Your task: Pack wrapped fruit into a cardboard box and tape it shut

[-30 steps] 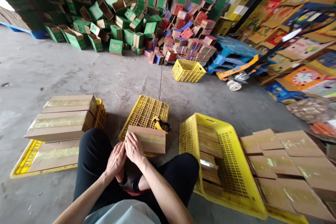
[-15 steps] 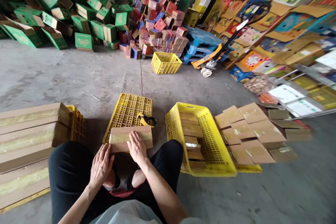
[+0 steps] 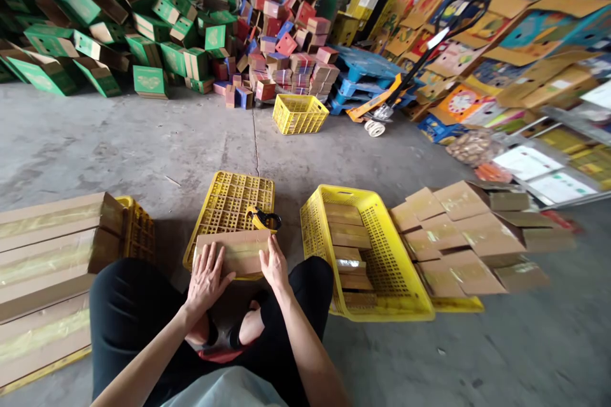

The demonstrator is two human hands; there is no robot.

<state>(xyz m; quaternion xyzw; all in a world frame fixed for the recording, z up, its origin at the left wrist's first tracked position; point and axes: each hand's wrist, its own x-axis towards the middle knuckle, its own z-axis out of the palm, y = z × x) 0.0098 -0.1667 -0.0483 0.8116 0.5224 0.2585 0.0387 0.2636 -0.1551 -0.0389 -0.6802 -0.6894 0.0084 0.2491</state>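
Cardboard is everywhere in this warehouse, and the person sits cross-legged on the concrete floor (image 3: pixel 143 140) in the middle of it. A flat brown taped box (image 3: pixel 238 249) lies straight ahead of the knees, resting on the near edge of an upturned yellow crate (image 3: pixel 233 197). The left hand (image 3: pixel 206 280) lies open and flat on the left end of the box top, fingers spread, palm down. The right hand (image 3: pixel 274 264) is open too, with its fingers straight and pressed against the right end of the box, not curled round it. Just behind the box, on the same crate, sits a yellow and black tape dispenser (image 3: pixel 265 219), close to the right hand's fingertips but apart from them. To the right stands an upright yellow basket (image 3: pixel 405 267) with more flat brown boxes stacked on edge inside it, and beyond that a loose spread of taped boxes (image 3: pixel 458 235) lies on the floor. On the left, a stack of long taped boxes (image 3: pixel 48 248) rests on another yellow crate (image 3: pixel 138 229), whose corner shows past it. Further off, a small yellow crate (image 3: pixel 300 113) stands alone on the floor, with a pallet jack (image 3: pixel 382 111) and blue pallets (image 3: pixel 363 67) to its right. A heap of green cartons (image 3: pixel 143 32) and a pile of red and pink cartons (image 3: pixel 286 44) line the back, and printed flat cartons (image 3: pixel 525 32) lean at the far right.
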